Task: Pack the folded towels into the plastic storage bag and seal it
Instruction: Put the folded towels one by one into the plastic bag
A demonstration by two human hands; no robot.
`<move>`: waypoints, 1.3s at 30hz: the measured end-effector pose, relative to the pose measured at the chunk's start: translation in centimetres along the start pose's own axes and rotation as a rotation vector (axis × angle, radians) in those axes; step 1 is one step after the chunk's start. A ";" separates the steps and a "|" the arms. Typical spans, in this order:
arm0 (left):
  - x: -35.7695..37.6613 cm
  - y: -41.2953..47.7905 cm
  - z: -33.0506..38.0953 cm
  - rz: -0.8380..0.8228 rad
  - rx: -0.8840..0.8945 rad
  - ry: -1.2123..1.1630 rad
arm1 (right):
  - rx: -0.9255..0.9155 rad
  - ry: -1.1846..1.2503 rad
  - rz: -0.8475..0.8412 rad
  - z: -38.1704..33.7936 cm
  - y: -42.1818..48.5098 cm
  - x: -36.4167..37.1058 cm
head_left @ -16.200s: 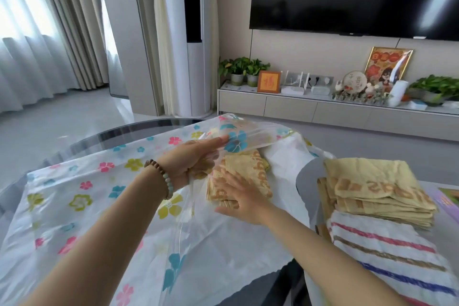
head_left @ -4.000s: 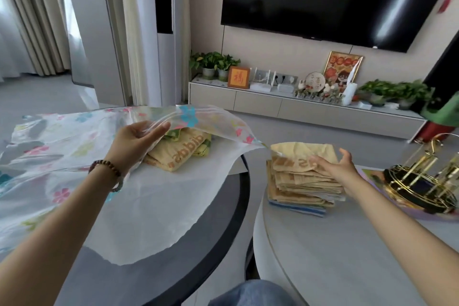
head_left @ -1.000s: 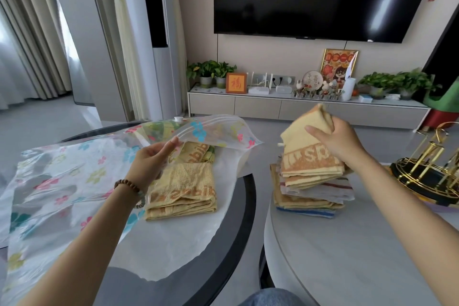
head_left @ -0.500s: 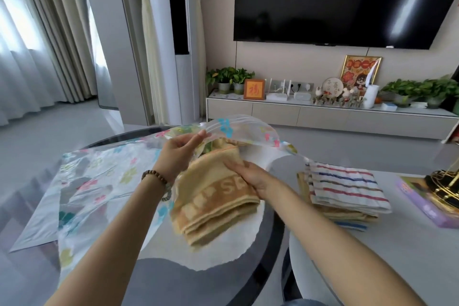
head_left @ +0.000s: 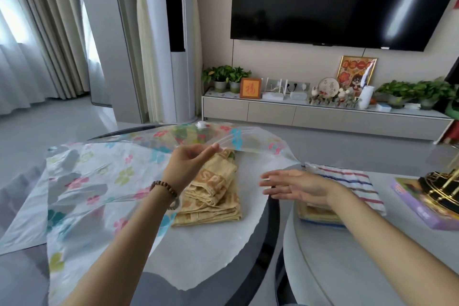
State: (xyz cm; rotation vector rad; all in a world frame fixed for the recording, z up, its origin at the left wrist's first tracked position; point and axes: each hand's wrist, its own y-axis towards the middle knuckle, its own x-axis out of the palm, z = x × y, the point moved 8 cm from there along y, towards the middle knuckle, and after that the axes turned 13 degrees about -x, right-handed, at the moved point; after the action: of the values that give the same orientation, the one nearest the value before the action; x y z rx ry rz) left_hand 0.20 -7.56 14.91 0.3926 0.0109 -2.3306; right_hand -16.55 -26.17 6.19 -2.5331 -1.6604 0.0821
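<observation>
A clear plastic storage bag [head_left: 99,181] printed with coloured flowers lies across the dark round table. My left hand [head_left: 186,164] pinches its upper sheet and holds the mouth lifted. Inside the mouth, on the bag's white lower sheet, lies a pile of folded yellow towels [head_left: 213,196] with orange lettering. My right hand [head_left: 295,185] hovers empty, fingers spread, between that pile and a second stack to the right. That stack [head_left: 345,189] has a white towel with red, blue and brown stripes on top, with yellow and blue layers under it.
The striped stack sits on a pale round table [head_left: 372,268] butting against the dark one [head_left: 268,243]. A purple box [head_left: 419,204] and a gold wire rack [head_left: 444,186] stand at the far right. A TV cabinet [head_left: 323,114] with plants runs along the back wall.
My right hand has let go of the yellow towel, which now rests on the pile inside the bag. The hand has drawn back to the right, empty. My left hand keeps the bag's mouth lifted.
</observation>
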 end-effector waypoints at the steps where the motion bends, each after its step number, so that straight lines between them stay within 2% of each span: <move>1: 0.1 0.0 0.5 0.027 0.061 0.104 | -0.015 0.002 0.026 -0.5 -1.3 -2.1; 4: 1.0 0.2 1.9 0.090 0.185 0.422 | -0.053 -0.063 0.250 -1.1 -4.1 -9.4; 7: 3.0 0.7 2.9 0.135 0.223 0.734 | -0.054 -0.351 0.578 -0.5 -6.4 -17.0; 10: 4.4 1.5 2.7 0.123 0.188 0.714 | 0.005 -0.422 0.755 1.6 -8.1 -21.6; 14: 4.9 2.2 2.5 0.099 0.226 0.598 | 0.165 -0.260 0.724 5.8 -8.3 -23.6; 19: 4.4 2.9 2.1 0.076 0.180 0.507 | 0.206 -0.180 0.738 6.4 -7.6 -24.3; 29: 3.6 2.6 2.1 0.014 0.115 0.439 | 0.073 -0.185 0.574 3.6 -6.0 -20.8; 34: 2.8 2.0 2.5 0.027 0.120 0.459 | -0.020 -0.188 0.687 1.1 -7.0 -21.4; 39: 3.0 1.7 2.2 0.045 0.105 0.479 | 0.001 -0.221 0.773 1.6 -8.3 -22.2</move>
State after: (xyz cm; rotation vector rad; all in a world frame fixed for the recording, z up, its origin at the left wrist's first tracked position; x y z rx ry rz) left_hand -1.21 -11.07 16.33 0.9847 0.1105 -2.1465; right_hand -33.18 -43.14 5.22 -3.0849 -0.6206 0.4311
